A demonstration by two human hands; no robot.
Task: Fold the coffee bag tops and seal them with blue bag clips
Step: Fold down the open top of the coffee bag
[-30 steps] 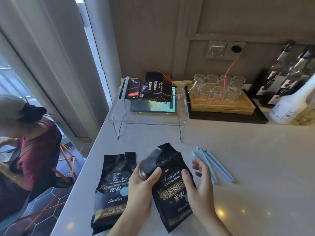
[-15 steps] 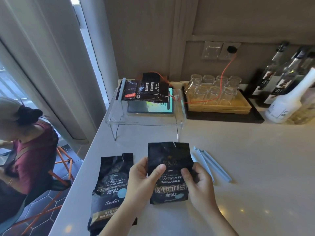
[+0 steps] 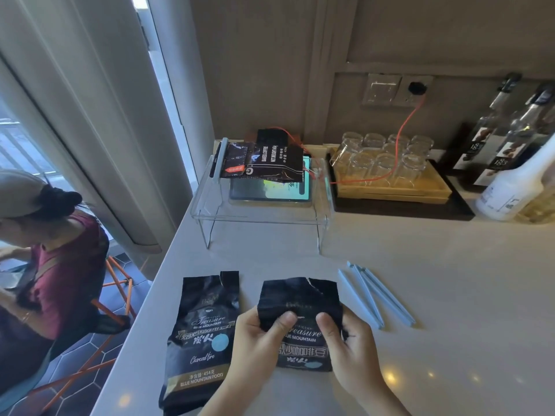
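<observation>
A black coffee bag (image 3: pixel 300 298) stands upright at the counter's front middle, its torn top unfolded. My left hand (image 3: pixel 255 340) grips its left side and my right hand (image 3: pixel 351 349) grips its right side, thumbs on the front. A second black coffee bag (image 3: pixel 201 334) lies flat to the left, untouched. Two blue bag clips (image 3: pixel 375 292) lie side by side on the counter just right of the held bag. A third dark coffee bag (image 3: pixel 264 159) with a clip on its left end rests on the clear stand.
A clear acrylic stand (image 3: pixel 264 217) with a tablet on it sits behind the bags. Glasses on a wooden tray (image 3: pixel 390 190) and bottles (image 3: pixel 510 181) line the back right. An orange cable (image 3: pixel 402 127) runs to the wall socket. A seated person (image 3: pixel 54 250) is below left of the counter edge.
The bag went from tilted to upright and square to me. Both hands closed on its sides and slid lower down the front.
</observation>
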